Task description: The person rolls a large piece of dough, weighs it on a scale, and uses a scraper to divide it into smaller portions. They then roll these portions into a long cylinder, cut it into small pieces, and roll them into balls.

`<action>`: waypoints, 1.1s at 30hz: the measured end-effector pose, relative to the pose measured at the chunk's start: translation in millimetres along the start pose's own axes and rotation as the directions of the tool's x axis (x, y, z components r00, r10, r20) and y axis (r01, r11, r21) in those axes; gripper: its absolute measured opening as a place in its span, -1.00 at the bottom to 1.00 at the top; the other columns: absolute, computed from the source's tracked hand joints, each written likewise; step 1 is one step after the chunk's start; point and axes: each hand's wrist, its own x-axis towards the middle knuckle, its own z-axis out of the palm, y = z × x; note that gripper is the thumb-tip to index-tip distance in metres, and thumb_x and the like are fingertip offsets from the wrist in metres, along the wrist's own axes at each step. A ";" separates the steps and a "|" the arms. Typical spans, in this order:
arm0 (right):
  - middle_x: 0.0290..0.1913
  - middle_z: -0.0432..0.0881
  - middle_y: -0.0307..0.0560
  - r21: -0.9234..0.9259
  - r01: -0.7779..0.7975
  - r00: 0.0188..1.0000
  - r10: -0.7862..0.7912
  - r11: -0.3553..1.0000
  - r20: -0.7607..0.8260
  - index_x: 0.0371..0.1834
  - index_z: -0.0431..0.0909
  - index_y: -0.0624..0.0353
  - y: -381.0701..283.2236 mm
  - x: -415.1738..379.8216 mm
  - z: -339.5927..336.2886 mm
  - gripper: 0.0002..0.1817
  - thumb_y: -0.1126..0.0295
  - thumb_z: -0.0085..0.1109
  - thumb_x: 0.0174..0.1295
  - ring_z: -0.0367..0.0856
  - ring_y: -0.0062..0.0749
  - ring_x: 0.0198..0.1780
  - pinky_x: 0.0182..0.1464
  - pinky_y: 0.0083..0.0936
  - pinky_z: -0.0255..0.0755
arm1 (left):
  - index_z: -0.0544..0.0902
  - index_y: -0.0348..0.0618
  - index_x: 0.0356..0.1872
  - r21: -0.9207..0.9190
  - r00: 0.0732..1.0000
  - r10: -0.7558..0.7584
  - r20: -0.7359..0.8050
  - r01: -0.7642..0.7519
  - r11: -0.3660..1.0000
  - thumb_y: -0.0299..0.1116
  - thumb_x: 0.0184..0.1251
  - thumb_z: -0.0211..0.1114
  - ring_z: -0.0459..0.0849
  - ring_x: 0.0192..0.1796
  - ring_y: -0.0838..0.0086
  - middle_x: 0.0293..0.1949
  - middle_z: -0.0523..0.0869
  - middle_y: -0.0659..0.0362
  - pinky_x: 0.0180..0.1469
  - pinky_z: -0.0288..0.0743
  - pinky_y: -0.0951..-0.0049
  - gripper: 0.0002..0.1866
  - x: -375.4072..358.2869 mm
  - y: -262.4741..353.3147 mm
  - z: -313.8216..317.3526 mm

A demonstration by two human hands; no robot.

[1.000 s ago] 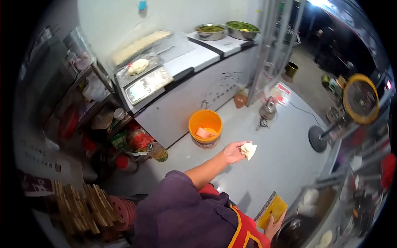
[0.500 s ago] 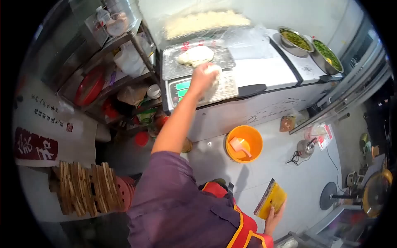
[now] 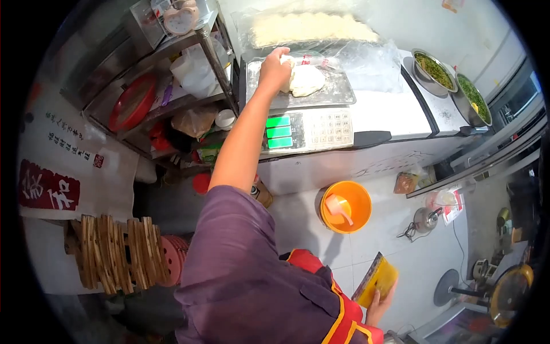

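My left hand (image 3: 275,73) is at the left side of a pale lump of dough (image 3: 307,81), its fingers curled round a smaller dough piece (image 3: 287,73) that touches the lump. The lump lies on the metal platform (image 3: 338,92) of a digital scale. Below it the scale's green displays (image 3: 279,132) and keypad (image 3: 330,127) face me. Low on the right, my right hand (image 3: 379,305) grips a yellow dough scraper (image 3: 382,282) with a dark edge, held over the floor.
Behind the scale lies a long row of pale dough (image 3: 312,30) under clear plastic. Two steel bowls (image 3: 450,86) of chopped greens stand at the right. An orange bucket (image 3: 365,207) with a pink scoop sits on the floor. Shelves (image 3: 209,54) stand left; a kettle (image 3: 425,219) stands right.
My left hand has moved from over the keypad up to the left side of the dough, bringing the small piece against it. The view has shifted slightly. The right hand still holds the scraper.
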 end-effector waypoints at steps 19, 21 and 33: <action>0.49 0.15 0.07 -0.039 -0.038 0.997 0.035 0.998 -0.073 0.51 0.02 0.24 13.4 9.2 3.3 -0.29 0.70 -0.15 0.23 0.18 -0.21 0.46 0.44 -0.39 0.06 | 0.08 -0.05 0.51 -0.533 0.891 -0.195 0.410 0.408 0.742 0.42 0.37 -0.31 0.08 0.52 0.08 0.52 0.07 0.01 0.49 -0.16 0.04 -0.11 25.0 -31.0 30.6; 0.49 0.14 0.07 -0.053 -0.034 0.998 0.031 0.998 -0.061 0.51 0.02 0.24 -1.4 10.9 4.6 -0.30 0.70 -0.15 0.24 0.17 -0.20 0.46 0.44 -0.38 0.06 | 0.12 -0.05 0.50 -0.739 0.904 -0.367 0.220 0.400 0.541 0.41 0.38 -0.34 0.17 0.48 0.10 0.50 0.14 0.02 0.48 -0.11 0.07 -0.12 42.1 -55.8 9.7; 0.48 0.18 0.07 -0.076 -0.036 0.999 0.036 0.996 0.001 0.51 0.04 0.21 -30.5 43.0 7.9 -0.29 0.71 -0.11 0.24 0.21 -0.20 0.45 0.42 -0.40 0.09 | 0.24 -0.47 0.36 0.047 0.939 -0.184 0.291 0.178 0.983 0.35 0.28 0.03 0.36 0.38 -0.02 0.29 0.40 -0.32 0.37 0.22 0.27 -0.01 40.4 -57.4 14.1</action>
